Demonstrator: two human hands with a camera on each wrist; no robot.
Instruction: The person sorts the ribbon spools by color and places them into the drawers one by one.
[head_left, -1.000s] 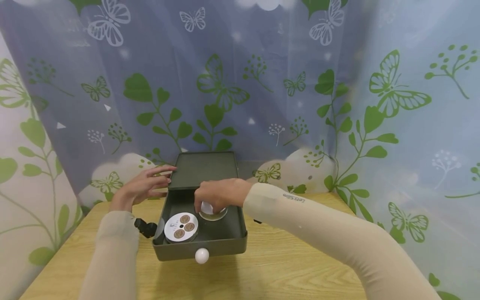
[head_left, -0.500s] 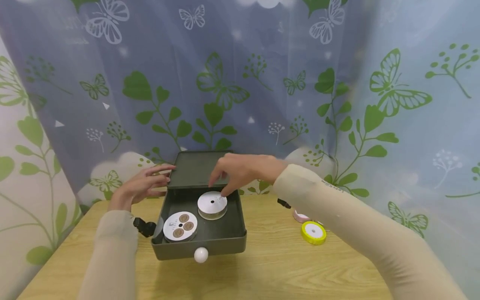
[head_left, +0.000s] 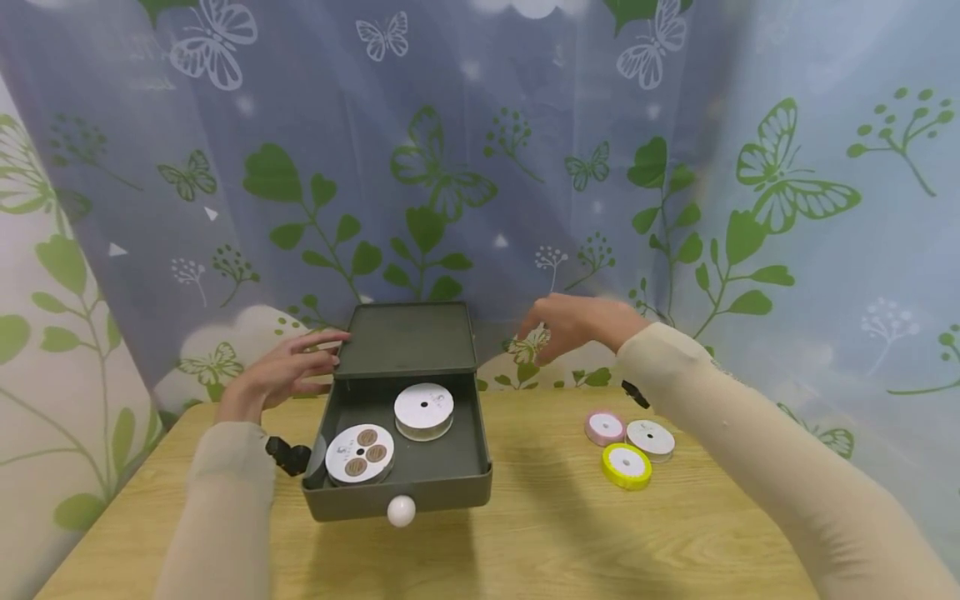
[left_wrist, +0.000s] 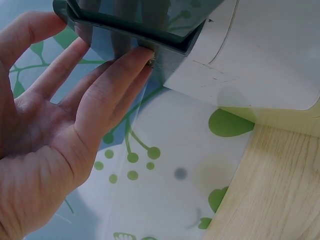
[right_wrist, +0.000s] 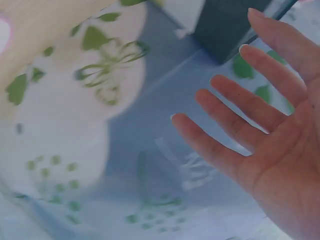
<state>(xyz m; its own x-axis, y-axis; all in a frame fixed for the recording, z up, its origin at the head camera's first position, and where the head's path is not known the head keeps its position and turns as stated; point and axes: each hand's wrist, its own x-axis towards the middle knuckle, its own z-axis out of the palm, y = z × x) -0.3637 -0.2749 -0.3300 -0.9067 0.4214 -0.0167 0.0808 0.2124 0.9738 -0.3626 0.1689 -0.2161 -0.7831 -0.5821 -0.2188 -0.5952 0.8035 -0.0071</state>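
A dark grey-green box (head_left: 408,337) has its drawer (head_left: 450,467) pulled out, with a round white knob (head_left: 401,511) on the front. Inside the drawer lie two ribbon spools: a white spool (head_left: 424,407) at the back, and a white spool with brown circles (head_left: 360,451) at the front left. My left hand (head_left: 281,375) touches the box's left side with its fingertips; in the left wrist view the fingers (left_wrist: 112,82) are extended against its edge. My right hand (head_left: 573,323) hangs in the air right of the box, fingers spread and holding nothing.
On the wooden table (head_left: 540,533), right of the drawer, lie three ribbon spools close together: a pink one (head_left: 604,427), a white one (head_left: 651,438) and a yellow one (head_left: 627,465). Behind stands a patterned curtain (head_left: 525,167).
My right hand has let go of the white spool at the drawer's back, risen and moved right, uncovering the spools on the table. The left hand stays against the box.
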